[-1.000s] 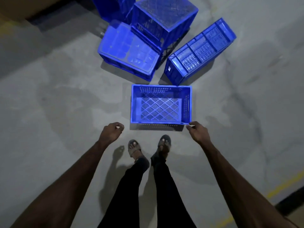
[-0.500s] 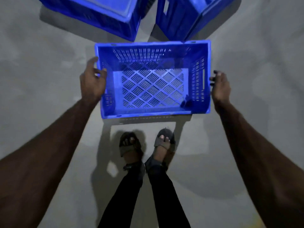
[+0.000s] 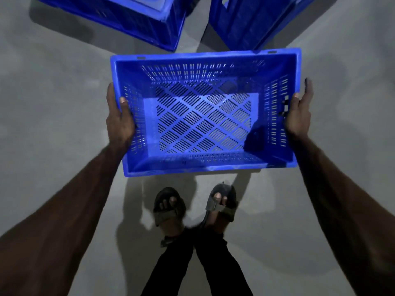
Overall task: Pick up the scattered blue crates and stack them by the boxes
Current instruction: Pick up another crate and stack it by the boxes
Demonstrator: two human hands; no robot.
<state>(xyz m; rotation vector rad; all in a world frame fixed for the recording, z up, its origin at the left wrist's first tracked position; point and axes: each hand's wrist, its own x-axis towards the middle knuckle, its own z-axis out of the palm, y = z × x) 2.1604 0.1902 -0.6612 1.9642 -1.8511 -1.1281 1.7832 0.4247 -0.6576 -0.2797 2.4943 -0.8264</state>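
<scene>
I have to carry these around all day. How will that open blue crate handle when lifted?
The crate looks empty and slotted all over, so probably light for its size. Its moulded walls seem stiff. With the left hand and right hand at opposite ends, it should stay level.

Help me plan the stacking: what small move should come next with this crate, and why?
Probably lift the crate straight up. The left hand and right hand already grip its short ends, it is empty, and two more crates lie just beyond it.
</scene>
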